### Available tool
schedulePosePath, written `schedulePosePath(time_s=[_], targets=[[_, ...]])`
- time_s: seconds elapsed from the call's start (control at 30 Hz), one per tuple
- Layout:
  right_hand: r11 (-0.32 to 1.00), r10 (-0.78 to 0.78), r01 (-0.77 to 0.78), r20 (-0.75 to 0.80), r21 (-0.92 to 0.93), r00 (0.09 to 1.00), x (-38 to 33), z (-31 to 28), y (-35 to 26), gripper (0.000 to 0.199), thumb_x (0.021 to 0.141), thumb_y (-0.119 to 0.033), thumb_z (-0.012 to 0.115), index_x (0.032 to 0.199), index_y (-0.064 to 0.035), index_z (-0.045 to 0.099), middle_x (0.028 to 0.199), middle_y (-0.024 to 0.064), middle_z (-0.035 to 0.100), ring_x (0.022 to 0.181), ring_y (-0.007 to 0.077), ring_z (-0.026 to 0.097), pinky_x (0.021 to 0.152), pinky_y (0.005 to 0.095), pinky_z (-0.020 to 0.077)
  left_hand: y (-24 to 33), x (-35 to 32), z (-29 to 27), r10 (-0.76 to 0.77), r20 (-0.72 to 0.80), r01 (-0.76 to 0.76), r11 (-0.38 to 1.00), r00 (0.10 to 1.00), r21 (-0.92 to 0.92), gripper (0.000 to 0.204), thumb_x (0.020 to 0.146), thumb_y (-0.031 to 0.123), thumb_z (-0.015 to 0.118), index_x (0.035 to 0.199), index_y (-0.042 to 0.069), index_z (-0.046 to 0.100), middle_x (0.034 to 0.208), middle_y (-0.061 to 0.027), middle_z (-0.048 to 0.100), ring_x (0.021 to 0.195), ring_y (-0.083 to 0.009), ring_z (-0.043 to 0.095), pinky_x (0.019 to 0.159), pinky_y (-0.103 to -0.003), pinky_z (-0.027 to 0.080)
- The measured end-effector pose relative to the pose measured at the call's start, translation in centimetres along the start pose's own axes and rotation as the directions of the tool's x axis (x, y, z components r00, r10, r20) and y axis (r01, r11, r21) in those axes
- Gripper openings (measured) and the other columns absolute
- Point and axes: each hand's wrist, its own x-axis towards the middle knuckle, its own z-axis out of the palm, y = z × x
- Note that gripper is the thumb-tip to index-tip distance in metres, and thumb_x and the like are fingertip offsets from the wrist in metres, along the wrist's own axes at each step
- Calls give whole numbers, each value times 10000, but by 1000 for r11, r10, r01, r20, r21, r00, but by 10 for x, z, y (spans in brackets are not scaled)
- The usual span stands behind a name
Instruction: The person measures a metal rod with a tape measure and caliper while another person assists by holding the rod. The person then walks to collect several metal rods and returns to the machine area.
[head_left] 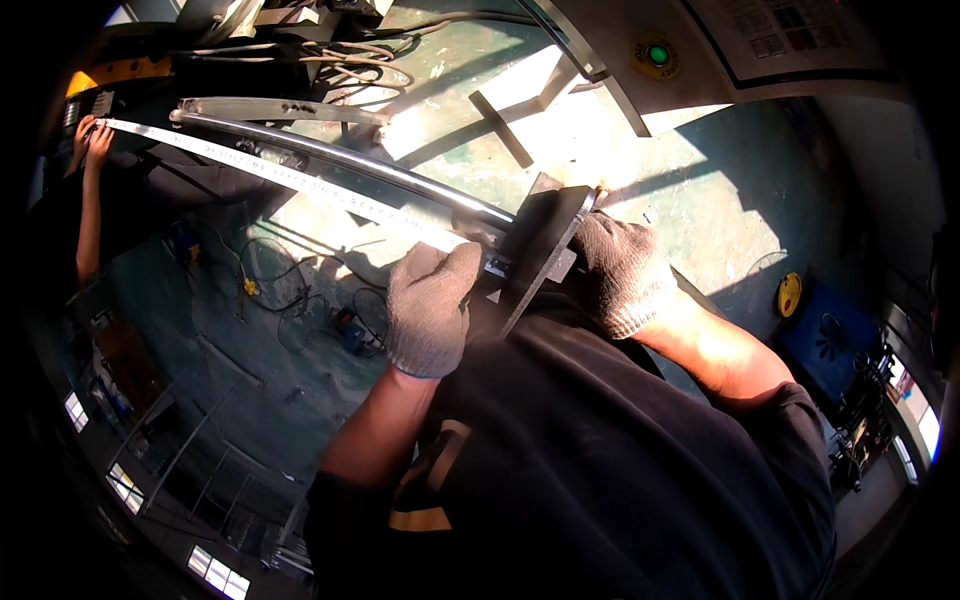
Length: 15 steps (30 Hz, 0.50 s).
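A long white measuring tape point(300, 182) stretches from the far left to the near end of a round steel bar point(350, 155). My left hand point(432, 305), in a grey knit glove, is closed on the tape's near end with thumb and fingers pinched. Beside it stands a dark flat metal plate point(545, 262), tilted, at the bar's end. My right hand point(625, 268), gloved too, is curled against the plate's right side near its upper edge; its fingertips are partly hidden. At the far left, another person's hands point(93, 140) hold the tape's other end.
A grey machine panel with a green-lit button point(657, 54) stands at the upper right. Coiled cables point(350, 65) lie beyond the bar, and more loose cables point(270, 275) are on the floor at left. A blue box-shaped unit point(825, 335) sits at the right.
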Motion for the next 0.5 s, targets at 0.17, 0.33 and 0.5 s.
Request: schedulePosePath(time_s=[0.17,0.33,0.5], targets=[[998,-30,31,10,-56,999,3,3,2,647,823,-260,871,1392,-103,606,1157,149,743,1019,372,760,885,431,623,-7,0,2,-41,-30,38,995,999,-91,171,822,65,817,943,-16,727,853,-157,678,764,-323,669,700,-406,531],[997,-31,31,1,-70,1000,2,3,5,616,822,-237,869,1364,-86,618,1129,165,742,1015,375,755,877,429,615,-3,-2,1,-173,7,174,983,985,-56,199,815,106,837,927,-7,717,878,-161,679,801,-357,666,710,-430,520],[1000,13,-13,-42,10,999,3,-2,0,385,857,-181,776,1192,-36,653,1041,182,710,987,416,721,840,491,580,-3,-2,9,-266,-33,249,933,963,-261,228,799,155,864,876,14,703,879,-157,677,808,-359,657,706,-443,504]])
